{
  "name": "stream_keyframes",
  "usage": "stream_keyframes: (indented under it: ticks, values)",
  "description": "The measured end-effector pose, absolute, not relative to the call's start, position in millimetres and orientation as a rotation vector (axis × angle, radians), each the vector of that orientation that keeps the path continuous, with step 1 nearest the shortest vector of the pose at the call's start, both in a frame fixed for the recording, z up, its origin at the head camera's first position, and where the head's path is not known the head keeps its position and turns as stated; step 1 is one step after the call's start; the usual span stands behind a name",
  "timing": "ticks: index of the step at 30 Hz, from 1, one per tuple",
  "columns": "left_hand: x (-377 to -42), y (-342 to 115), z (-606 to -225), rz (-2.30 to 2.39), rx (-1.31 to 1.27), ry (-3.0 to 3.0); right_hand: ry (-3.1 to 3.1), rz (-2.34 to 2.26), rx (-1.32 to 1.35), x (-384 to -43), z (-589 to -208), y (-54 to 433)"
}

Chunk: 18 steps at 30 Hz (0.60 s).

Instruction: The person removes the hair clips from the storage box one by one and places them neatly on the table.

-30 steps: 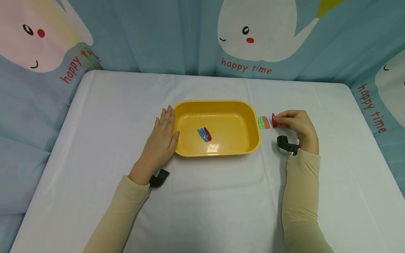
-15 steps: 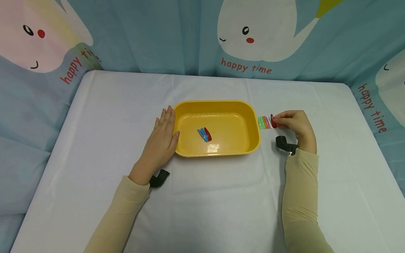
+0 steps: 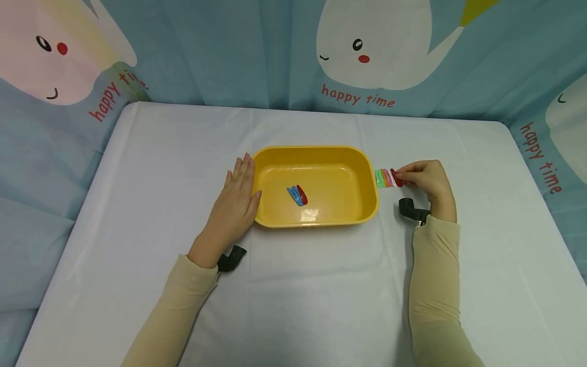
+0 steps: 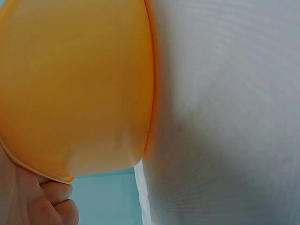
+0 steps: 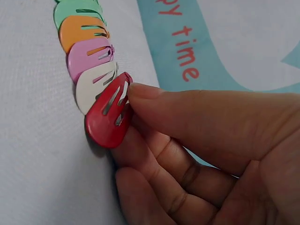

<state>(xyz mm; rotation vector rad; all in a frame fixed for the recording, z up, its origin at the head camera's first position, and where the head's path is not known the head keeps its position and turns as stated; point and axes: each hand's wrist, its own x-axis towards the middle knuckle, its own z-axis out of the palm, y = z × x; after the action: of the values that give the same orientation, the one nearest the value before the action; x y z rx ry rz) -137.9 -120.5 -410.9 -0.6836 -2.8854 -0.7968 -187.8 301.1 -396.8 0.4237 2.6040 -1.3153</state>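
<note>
Fingers (image 5: 133, 152) of the right hand (image 3: 426, 179) pinch the red clip (image 5: 101, 129), which lies on their tray side. On the white table (image 3: 293, 285), the yellow tray (image 3: 316, 225) has the left hand (image 3: 231, 206), its fingers straight, against its left end; the right hand is far nearer the clip, between tray and the table's right edge. The clip's long axis slants toward the table's far edge, narrow end farther. Only the right wrist view clearly shows it partly covering the white clip (image 5: 86, 91); contact is unclear.
</note>
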Motion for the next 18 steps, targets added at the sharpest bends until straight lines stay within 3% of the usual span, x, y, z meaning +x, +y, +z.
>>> stream_keyframes:
  ticks: [18]
  values:
    - [-138.5,-120.6,-411.8,-0.793,-0.677,-2.885,2.663,-1.264,0.426,-190.2,-401.1,300.5]
